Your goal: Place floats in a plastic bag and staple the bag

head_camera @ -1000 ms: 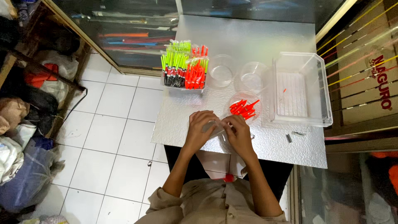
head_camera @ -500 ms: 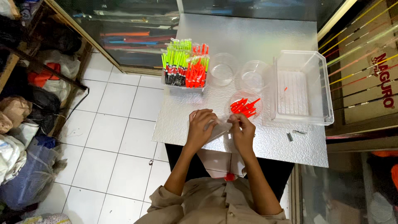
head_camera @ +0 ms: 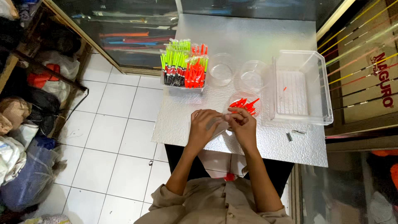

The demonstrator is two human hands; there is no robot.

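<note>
Both hands work a small clear bag at the near edge of the table.

The bag [head_camera: 219, 126] sits between the hands, just above the table [head_camera: 248, 37], in front of the person's chest. The left hand [head_camera: 203, 126] is closed around its left side; the right hand [head_camera: 242, 124] pinches its top with bunched fingertips, though what they grip inside is too small to tell. Half a second ago the right hand reached nearer the bowl [head_camera: 245, 103] of orange sticks; now it has drawn back to meet the left, so a stick is probably being fed into the bag. Beyond the bowl stand two empty bowls [head_camera: 222, 70] and, further left, a rack [head_camera: 182, 66] of packed green and orange sticks. To the right lies a clear bin [head_camera: 300, 89].
</note>
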